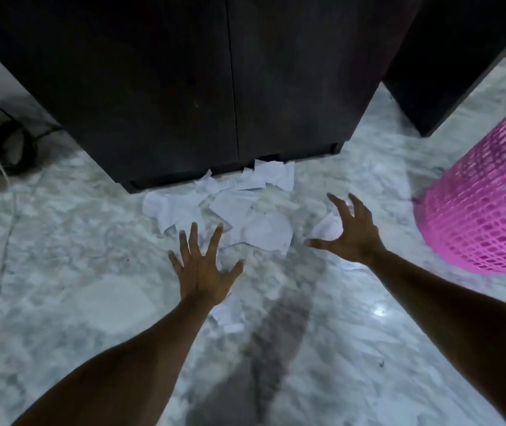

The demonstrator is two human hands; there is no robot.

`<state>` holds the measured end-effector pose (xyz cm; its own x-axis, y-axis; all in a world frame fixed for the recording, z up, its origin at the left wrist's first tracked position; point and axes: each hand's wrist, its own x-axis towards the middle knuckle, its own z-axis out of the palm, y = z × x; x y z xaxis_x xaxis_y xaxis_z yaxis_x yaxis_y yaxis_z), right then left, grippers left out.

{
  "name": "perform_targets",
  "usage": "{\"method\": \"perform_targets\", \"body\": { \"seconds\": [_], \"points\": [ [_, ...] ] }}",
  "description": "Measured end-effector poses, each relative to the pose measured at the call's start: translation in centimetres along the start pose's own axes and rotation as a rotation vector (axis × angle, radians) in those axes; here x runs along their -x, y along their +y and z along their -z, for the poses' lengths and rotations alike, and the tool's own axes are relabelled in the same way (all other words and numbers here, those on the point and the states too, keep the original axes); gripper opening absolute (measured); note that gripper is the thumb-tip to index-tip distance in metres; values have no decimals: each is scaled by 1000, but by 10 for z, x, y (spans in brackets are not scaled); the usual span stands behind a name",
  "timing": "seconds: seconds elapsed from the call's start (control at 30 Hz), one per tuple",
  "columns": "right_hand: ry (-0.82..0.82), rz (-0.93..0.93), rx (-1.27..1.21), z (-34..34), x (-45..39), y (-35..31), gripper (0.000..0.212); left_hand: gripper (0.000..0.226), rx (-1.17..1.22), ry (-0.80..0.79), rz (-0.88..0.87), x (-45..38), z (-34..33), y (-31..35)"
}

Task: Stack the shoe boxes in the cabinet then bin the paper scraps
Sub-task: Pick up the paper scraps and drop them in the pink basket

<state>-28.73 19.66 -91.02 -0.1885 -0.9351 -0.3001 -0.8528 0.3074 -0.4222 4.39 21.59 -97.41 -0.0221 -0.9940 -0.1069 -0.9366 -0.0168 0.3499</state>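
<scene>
With the cabinet [202, 87] doors closed, both hands, left hand [204, 269] and right hand [350, 229], fingers spread and empty, are reaching toward paper scraps [245, 207] on the floor [76, 272], probably needing gathering into the pink basket [485, 204].

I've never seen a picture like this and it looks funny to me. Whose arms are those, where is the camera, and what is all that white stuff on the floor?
The camera sits on a person's head and looks down, so you see their own two arms. The left hand and the right hand are both spread open above the floor and hold nothing. The white stuff is torn paper scraps, lying on the marble floor in front of a dark cabinet with its doors closed. On the right stands a pink basket with holes in its sides, probably the bin for the scraps.
</scene>
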Motion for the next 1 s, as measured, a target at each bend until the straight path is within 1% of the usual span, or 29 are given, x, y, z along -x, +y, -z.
{"method": "perform_targets", "body": {
  "seconds": [0.07, 0.17, 0.3, 0.37, 0.43, 0.5, 0.57, 0.63, 0.67, 0.73, 0.8, 0.9, 1.0],
  "points": [
    [17, -25, 49, -28, -10, 22, 135, 101, -39, 14, -51, -6, -24, -14],
    [41, -55, 84, -54, -36, 47, 140, 105, -104, 30, -79, -20, -54, -26],
    [3, -17, 130, -74, -64, 61, 140, 106, -164, 31, -112, -42, -75, -24],
    [3, 22, 205, -91, -71, 59, 135, 103, -198, 8, -127, -48, -81, -20],
    [128, 50, 236, -113, -68, 54, 120, 98, -200, 32, -148, -51, -85, -18],
    [306, 104, 214, -133, -61, 52, 97, 87, -137, 124, -203, -52, -90, -20],
    [451, 189, 210, -145, -57, 50, 71, 70, -60, 243, -272, -52, -95, -22],
    [543, 284, 199, -146, -56, 47, 48, 50, -11, 330, -321, -51, -97, -23],
    [577, 337, 180, -146, -55, 45, 41, 40, 0, 362, -339, -50, -97, -22],
    [622, 408, 146, -146, -52, 41, 37, 25, 14, 383, -363, -48, -94, -19],
    [579, 418, 169, -147, -50, 41, 32, 30, 18, 346, -324, -46, -94, -18],
    [404, 391, 249, -148, -47, 37, 39, 35, 29, 342, -270, -45, -94, -17],
    [350, 330, 222, -147, -42, 23, 37, 32, 105, 336, -265, -50, -93, -13]
  ]
}}
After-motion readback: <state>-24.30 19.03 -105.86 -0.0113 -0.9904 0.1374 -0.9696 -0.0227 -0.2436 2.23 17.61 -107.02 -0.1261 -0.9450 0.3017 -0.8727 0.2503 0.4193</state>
